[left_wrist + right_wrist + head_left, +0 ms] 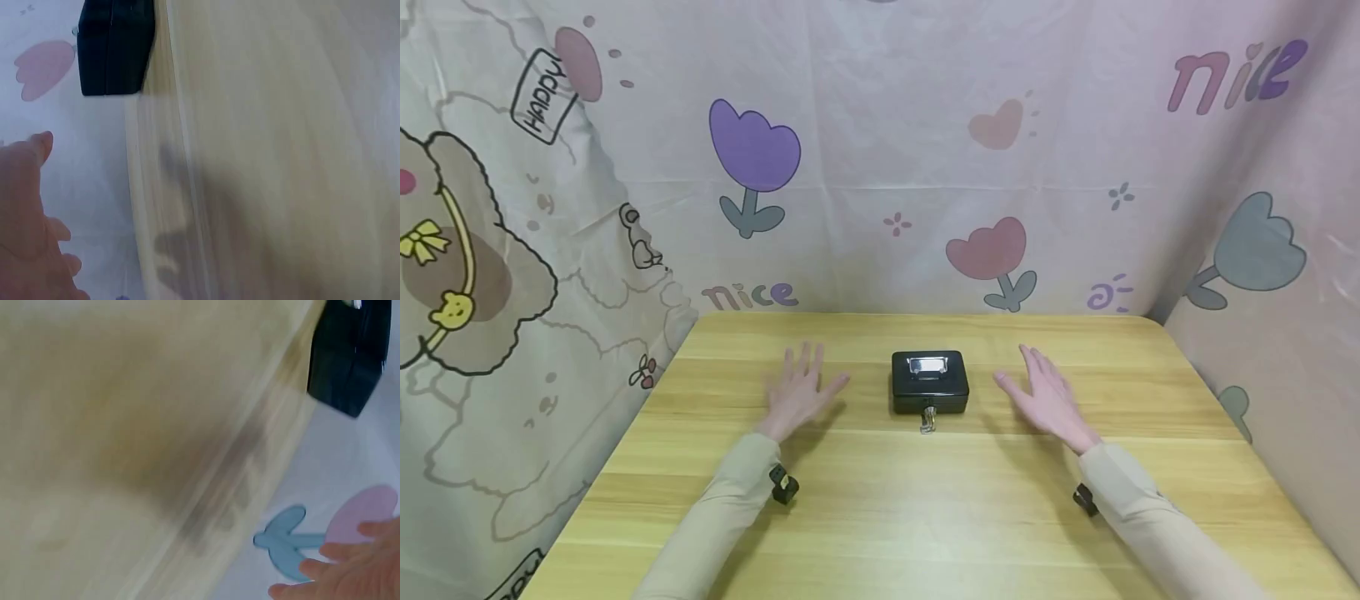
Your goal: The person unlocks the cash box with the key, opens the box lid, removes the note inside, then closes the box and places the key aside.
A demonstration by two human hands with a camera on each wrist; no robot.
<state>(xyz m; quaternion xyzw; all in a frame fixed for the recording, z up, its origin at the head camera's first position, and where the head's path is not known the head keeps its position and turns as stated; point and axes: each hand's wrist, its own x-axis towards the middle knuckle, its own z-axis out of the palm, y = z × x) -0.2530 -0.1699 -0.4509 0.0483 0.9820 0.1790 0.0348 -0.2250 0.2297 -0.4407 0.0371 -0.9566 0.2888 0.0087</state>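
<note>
A small black cash box (929, 383) with a silver handle (928, 365) on its lid sits closed on the table. At its front, a key (928, 419) hangs from the lock. My left hand (797, 394) is held to the left of the box, fingers spread, holding nothing. On the other side my right hand (1043, 396) is apart from the box too, its fingers straight and its thumb toward the box. Part of the box (117, 50) shows in the left wrist view, beyond the left thumb; the right wrist view catches the box (350, 359) at its upper right.
The light wooden table (880, 517) spreads in front of and around the box. A printed curtain (865, 150) with flowers hangs behind the table's back edge and along both sides. A small black wrist camera (784, 485) is strapped at the left sleeve, another (1085, 500) at the right.
</note>
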